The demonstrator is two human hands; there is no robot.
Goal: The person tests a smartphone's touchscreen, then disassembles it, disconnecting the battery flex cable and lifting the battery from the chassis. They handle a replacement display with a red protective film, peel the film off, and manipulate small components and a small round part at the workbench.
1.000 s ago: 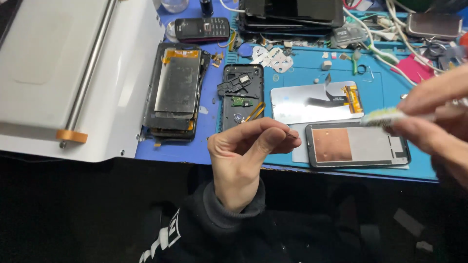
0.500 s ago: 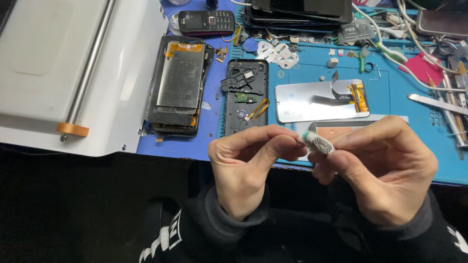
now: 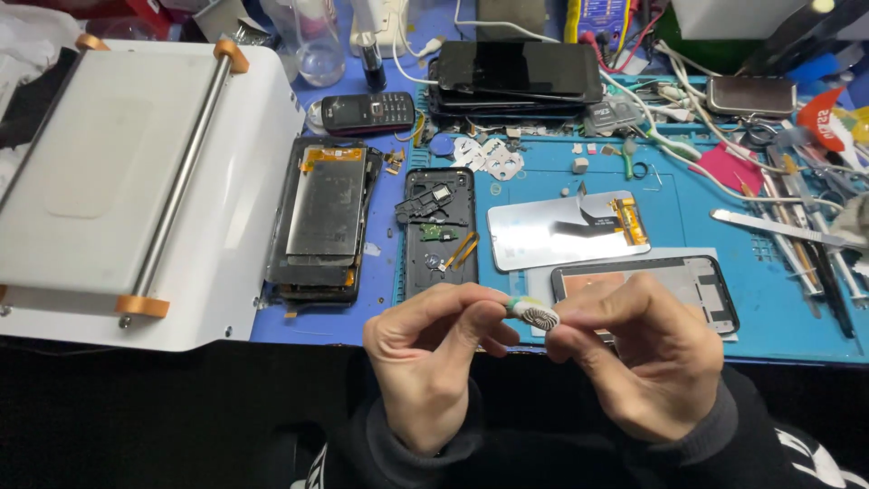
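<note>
The right hand (image 3: 647,358) covers the lower left part of the phone frame (image 3: 674,290) lying on the blue mat (image 3: 778,317), so that corner of it cannot be seen. The small ribbed white piece (image 3: 536,316) pinched between the fingertips of both hands is too small to identify, and the left hand (image 3: 430,362) hides its near end. Both forearms run out of the picture at the bottom edge. The white machine (image 3: 136,181) is cut off at the left edge. The tools (image 3: 815,244) at the far right are crowded and blurred, and the edge cuts them off.
</note>
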